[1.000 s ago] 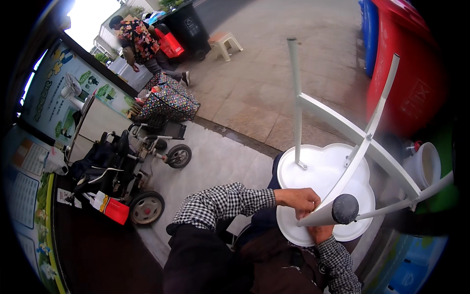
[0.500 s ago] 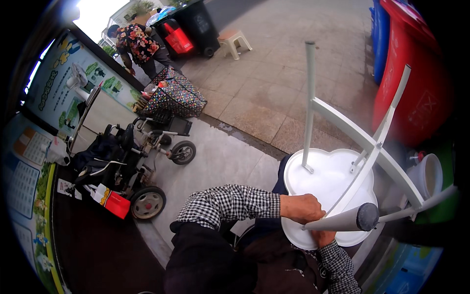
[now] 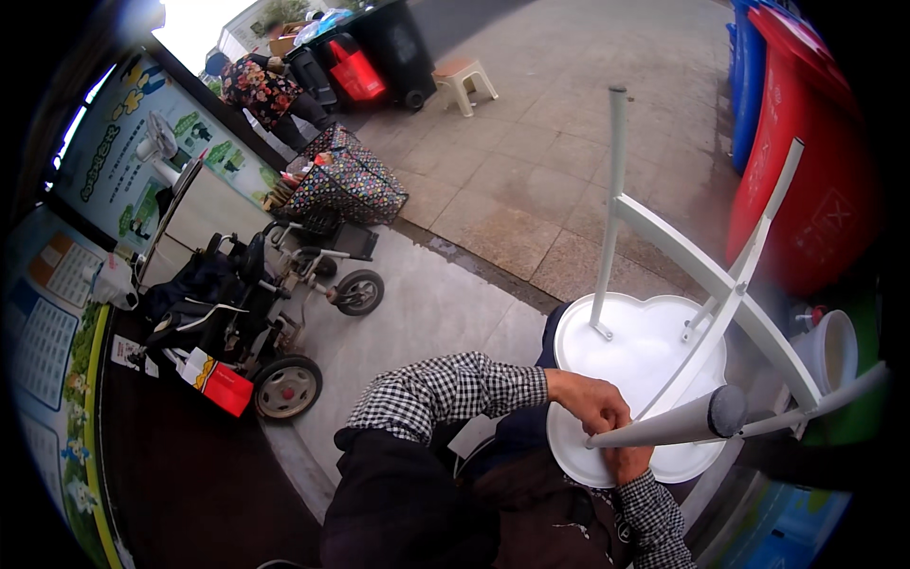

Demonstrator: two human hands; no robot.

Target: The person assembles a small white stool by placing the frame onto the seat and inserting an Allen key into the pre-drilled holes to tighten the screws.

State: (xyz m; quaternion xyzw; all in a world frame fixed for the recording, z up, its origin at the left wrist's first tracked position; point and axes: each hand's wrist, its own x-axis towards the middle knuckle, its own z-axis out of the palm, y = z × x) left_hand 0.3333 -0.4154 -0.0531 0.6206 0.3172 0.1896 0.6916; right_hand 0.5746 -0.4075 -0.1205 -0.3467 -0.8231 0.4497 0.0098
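An upturned stool (image 3: 635,337) with a white, flower-shaped seat lies in front of me at the right. Its pale metal legs point up, joined by curved crossbars (image 3: 682,242). At the foot of the thick near leg (image 3: 678,420) my left hand (image 3: 590,400) has its fingers bent into a pinch beside the joint with the seat. From below, my right hand (image 3: 627,462) meets it at the same joint, its fingers curled and partly hidden behind the leg. Whatever small thing either hand grips there cannot be made out.
At the left stands a wheelchair-like cart (image 3: 242,303) with a red paper bag (image 3: 226,384). Beyond it are a dotted bag (image 3: 346,180), a bending person (image 3: 265,100), a dark bin (image 3: 393,52) and a small stool (image 3: 463,83). Red bins (image 3: 801,161) and a white bucket (image 3: 832,346) stand right.
My left hand has shifted slightly and its fingers bend more toward the leg's foot. The view has tilted a little. The person at the back has moved slightly.
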